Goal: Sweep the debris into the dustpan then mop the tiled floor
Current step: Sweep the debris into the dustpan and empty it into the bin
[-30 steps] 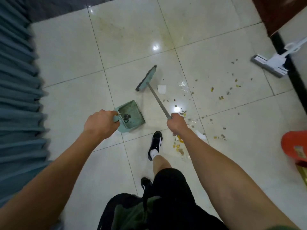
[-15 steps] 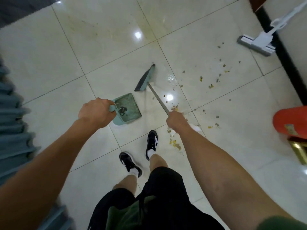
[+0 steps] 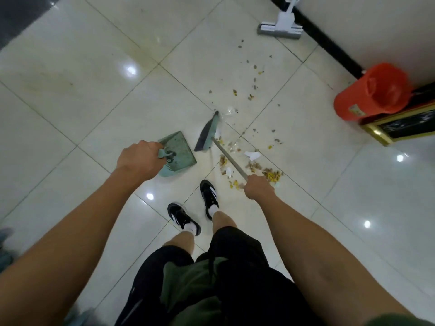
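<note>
My left hand [image 3: 138,161] grips the handle of a green dustpan [image 3: 180,149], whose tray lies just left of the broom head. My right hand [image 3: 258,187] grips the metal handle of a green broom [image 3: 208,134]; its bristles touch the floor beside the dustpan. Debris [image 3: 254,164] of yellow and brown crumbs and white paper scraps lies in a band under and right of the broom handle, with more scattered toward the far wall. A white flat mop [image 3: 280,29] rests on the tiles against the wall at the top.
An orange bucket [image 3: 374,90] stands at the right by the wall, next to a gold-framed dark board [image 3: 404,125]. A black skirting strip [image 3: 329,43] runs along the wall. My feet in black shoes [image 3: 208,194] stand just below the broom and dustpan.
The view has swung right and I have stepped over. The broom head has moved in close beside the dustpan. Both hands keep their hold.
</note>
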`<action>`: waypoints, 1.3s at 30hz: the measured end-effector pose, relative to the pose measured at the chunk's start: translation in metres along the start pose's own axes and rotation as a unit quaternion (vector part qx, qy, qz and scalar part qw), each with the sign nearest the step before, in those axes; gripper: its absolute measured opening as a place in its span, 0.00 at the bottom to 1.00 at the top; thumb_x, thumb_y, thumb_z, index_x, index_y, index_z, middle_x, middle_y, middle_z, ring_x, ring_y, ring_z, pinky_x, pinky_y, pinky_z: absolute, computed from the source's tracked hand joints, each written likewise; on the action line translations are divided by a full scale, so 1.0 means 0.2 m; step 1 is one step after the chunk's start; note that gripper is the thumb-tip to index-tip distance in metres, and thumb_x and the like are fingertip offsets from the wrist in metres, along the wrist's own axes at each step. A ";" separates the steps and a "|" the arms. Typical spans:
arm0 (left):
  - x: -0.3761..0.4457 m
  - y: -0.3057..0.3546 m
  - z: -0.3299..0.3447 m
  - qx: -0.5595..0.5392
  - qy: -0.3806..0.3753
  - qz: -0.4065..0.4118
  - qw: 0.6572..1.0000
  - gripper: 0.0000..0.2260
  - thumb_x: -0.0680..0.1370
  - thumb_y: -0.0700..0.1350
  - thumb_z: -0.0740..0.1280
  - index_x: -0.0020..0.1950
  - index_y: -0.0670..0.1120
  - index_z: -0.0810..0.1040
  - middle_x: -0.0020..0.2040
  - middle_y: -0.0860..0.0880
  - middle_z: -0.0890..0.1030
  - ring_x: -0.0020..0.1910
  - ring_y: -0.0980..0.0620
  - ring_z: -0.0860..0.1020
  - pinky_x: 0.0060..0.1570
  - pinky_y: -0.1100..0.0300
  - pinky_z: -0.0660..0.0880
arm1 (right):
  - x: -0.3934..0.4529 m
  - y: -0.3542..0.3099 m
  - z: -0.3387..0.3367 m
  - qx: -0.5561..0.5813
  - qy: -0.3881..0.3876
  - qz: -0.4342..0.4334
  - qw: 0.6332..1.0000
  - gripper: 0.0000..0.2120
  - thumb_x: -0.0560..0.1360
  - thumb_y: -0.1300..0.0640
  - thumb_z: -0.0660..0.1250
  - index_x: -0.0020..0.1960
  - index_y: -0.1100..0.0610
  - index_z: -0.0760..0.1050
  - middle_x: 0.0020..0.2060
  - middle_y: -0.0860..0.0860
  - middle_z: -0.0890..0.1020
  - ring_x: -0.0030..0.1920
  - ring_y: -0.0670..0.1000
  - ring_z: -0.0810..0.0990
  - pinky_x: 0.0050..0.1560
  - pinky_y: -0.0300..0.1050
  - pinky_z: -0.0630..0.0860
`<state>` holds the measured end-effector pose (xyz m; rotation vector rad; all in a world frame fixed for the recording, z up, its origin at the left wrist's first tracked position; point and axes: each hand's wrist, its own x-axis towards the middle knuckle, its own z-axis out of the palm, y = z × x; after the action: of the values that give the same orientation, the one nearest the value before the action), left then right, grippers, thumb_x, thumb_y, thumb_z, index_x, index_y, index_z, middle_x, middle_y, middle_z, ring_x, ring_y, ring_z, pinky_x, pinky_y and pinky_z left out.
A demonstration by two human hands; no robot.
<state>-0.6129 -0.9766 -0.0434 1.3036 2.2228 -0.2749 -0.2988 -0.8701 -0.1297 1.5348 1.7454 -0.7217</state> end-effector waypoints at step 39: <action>1.01 -0.19 -0.71 0.078 0.013 0.006 0.997 0.12 0.79 0.54 0.62 0.60 0.55 0.79 0.47 0.45 0.81 0.41 0.44 0.76 0.44 0.53 0.76 | 0.79 -0.98 -1.07 0.381 -0.035 -0.023 0.924 0.20 0.80 0.67 0.56 0.71 0.59 0.67 0.56 0.57 0.73 0.34 0.54 0.77 0.27 0.47 0.79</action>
<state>-0.7731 -0.7848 -0.0385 1.4077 2.2536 -0.4361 -0.5308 -0.6350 -0.1329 1.9169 1.5178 -1.5918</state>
